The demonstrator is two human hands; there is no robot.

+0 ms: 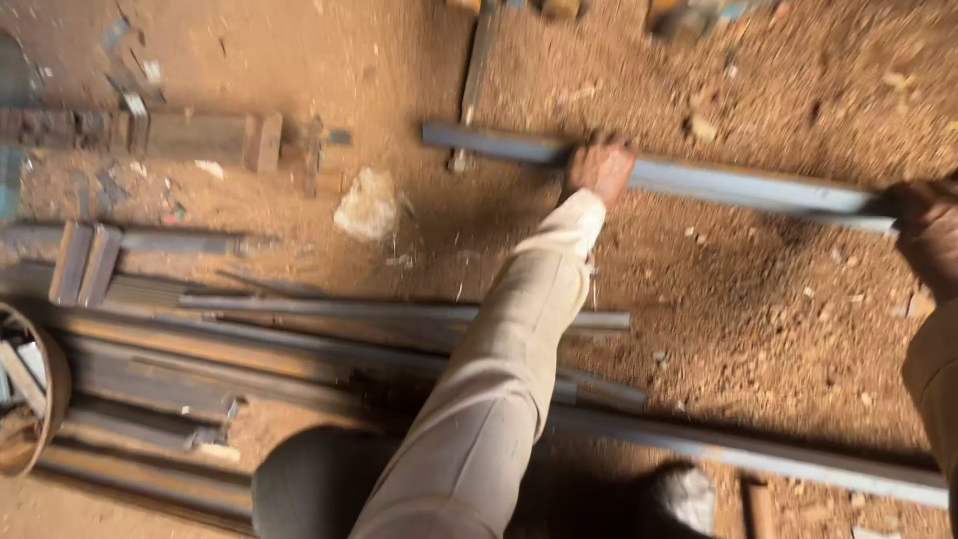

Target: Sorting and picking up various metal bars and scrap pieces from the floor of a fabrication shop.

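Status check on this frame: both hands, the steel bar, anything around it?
Left hand and right hand both grip the grey steel bar. Bar lies across red dirt. More steel lengths piled nearby, not touching it.

I am in a metal workshop yard with a bare dirt floor (pixel 758 299). Long steel bars (pixel 299 349) lie stacked at the lower left of the frame, and short offcuts (pixel 200 135) sit at the upper left.

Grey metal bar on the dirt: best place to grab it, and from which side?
Grip the grey metal bar from above, hands spread along its length. It lies flat on the dirt floor, long and narrow, so one end-grip would likely tip it. The left hand sits near the middle and the right hand at the right end.
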